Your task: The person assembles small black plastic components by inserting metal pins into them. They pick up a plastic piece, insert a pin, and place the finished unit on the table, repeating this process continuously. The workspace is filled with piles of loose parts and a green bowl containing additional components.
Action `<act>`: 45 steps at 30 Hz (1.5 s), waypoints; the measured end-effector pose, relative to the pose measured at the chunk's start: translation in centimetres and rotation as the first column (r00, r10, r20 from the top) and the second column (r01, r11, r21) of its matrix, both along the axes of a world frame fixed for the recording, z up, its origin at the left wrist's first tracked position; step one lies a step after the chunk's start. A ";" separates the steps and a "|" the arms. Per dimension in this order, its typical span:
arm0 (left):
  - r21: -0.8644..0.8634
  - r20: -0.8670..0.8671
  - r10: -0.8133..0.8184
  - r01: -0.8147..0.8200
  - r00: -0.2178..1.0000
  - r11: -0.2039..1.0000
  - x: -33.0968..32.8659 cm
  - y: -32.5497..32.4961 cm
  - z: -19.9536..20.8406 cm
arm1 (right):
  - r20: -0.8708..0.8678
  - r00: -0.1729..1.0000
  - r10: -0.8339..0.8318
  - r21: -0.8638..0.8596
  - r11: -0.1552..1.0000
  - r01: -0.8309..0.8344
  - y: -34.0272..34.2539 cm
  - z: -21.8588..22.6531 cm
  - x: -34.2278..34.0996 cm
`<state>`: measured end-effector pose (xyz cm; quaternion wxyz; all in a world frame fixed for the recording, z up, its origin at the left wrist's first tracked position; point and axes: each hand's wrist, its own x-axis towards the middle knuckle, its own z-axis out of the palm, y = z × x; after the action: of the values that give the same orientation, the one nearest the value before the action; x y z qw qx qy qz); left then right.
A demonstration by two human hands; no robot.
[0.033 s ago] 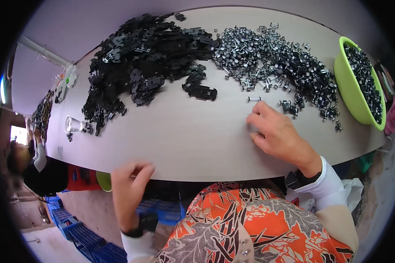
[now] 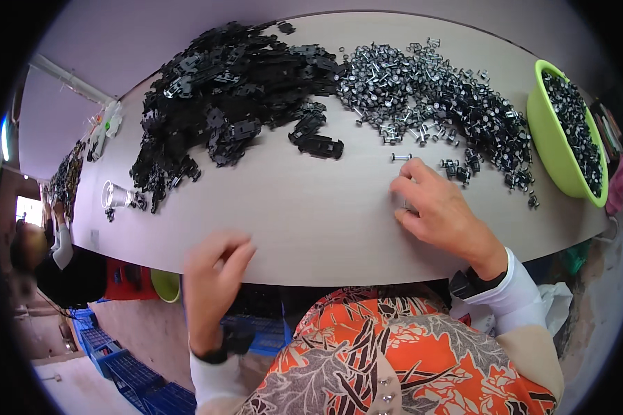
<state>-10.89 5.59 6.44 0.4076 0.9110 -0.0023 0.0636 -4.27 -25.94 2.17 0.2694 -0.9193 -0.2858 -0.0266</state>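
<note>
Head view. I'm listing: one loose wheel-and-axle piece (image 2: 401, 158), lying just beside the right hand (image 2: 441, 209), far side; seeming light, stiff, perhaps slippery, probably best pinched mid-shaft. Right hand: resting half-closed, thumb apart; I'm not managing to tell whether it's gripping anything. Left hand (image 2: 216, 268): showing blurred at the bench's (image 2: 311, 221) near edge, fingers bent, contents unclear. Black chassis pieces (image 2: 246, 86): lying heaped toward the far left corner.
</note>
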 end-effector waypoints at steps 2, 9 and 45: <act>0.123 0.140 -0.182 0.166 0.973 0.978 4.5 -3.0 -1.0 | 0.008 1.000 -0.021 0.031 0.999 0.021 -0.5 -0.6 0.3; 0.670 0.140 -0.473 0.268 0.870 0.692 14.2 -7.1 -3.7 | -0.033 0.999 -0.028 0.042 0.999 0.029 -0.4 -0.4 0.7; -0.939 -0.313 -0.770 -0.058 0.557 0.340 9.8 -13.2 -5.2 | 0.334 0.943 -0.001 0.322 0.940 -0.113 -1.4 0.0 -1.1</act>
<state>-1.09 -7.59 1.20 0.7795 0.4646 -0.0329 -0.4187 -5.41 -27.37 2.17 0.3718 -0.8335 -0.3442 -0.2202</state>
